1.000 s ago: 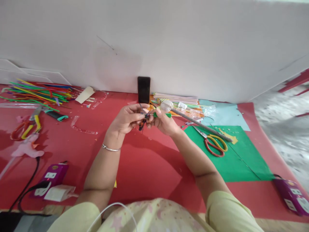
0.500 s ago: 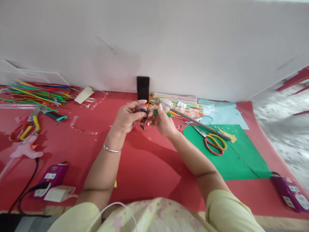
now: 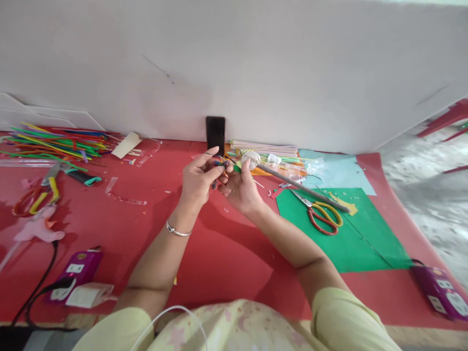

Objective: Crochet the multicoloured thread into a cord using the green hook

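Observation:
Between my two hands is a small dark, multicoloured piece (image 3: 224,164) with a thin dark wire; its kind is too small and covered to make out. My left hand (image 3: 197,180), with a silver bangle on the wrist, pinches it from the left between thumb and fingers. From the right, my right hand (image 3: 243,190) closes on the same piece, thumb raised. A bit of green (image 3: 237,168) shows by the right thumb, partly hidden. Just behind that thumb appears the pale rounded end (image 3: 251,159) of a grey stick (image 3: 300,185), which slants across the table.
Scissors (image 3: 323,214) lie on a green sheet (image 3: 365,243) at right. A black phone (image 3: 215,132) leans on the white wall. To the left are coloured pipe cleaners (image 3: 58,144), pliers (image 3: 51,187), a pink glue gun (image 3: 42,226) and a purple power strip (image 3: 82,265).
My left hand has shifted slightly right and turned inward, closer to my right hand. The green bit is now more covered, and the dark piece sits differently between the fingers.

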`<state>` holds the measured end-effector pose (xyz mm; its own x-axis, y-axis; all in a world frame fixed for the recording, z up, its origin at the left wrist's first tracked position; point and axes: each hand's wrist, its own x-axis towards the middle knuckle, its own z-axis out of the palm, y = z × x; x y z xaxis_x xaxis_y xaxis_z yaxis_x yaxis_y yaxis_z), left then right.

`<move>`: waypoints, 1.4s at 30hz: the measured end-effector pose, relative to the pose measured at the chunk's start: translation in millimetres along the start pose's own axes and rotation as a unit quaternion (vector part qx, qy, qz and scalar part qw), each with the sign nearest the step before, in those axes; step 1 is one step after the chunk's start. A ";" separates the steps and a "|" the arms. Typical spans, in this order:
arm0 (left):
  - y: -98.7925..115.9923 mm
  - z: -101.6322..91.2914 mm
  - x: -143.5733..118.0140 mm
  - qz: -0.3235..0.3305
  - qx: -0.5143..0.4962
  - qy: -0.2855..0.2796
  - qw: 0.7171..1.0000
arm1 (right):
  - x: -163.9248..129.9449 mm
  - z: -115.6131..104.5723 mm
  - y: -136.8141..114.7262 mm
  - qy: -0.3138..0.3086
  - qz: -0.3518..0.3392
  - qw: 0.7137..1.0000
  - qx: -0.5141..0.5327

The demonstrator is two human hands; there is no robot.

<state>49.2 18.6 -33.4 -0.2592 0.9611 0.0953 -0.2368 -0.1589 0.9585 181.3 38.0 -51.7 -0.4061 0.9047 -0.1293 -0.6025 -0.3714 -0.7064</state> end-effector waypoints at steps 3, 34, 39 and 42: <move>8.6 -6.2 4.6 -0.085 -0.071 -0.045 0.993 | -0.9 -2.6 -0.2 -0.026 0.019 0.999 0.002; 5.9 -13.5 10.6 -0.019 -0.072 -0.035 0.997 | -4.5 2.2 -2.7 -0.008 -0.048 0.997 -0.052; 9.2 -17.8 11.8 -0.098 -0.108 -0.073 0.987 | -0.6 -6.2 2.2 -0.027 -0.073 0.993 -0.084; 12.7 -19.7 12.5 -0.123 -0.120 -0.084 0.982 | 4.8 -15.1 5.0 -0.053 -0.105 0.985 -0.123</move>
<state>24.5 24.2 -25.4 -0.0129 0.9976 -0.0686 -0.4912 0.0534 0.8694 186.7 43.6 -66.3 -0.3669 0.9246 0.1023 -0.5011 -0.1039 -0.8591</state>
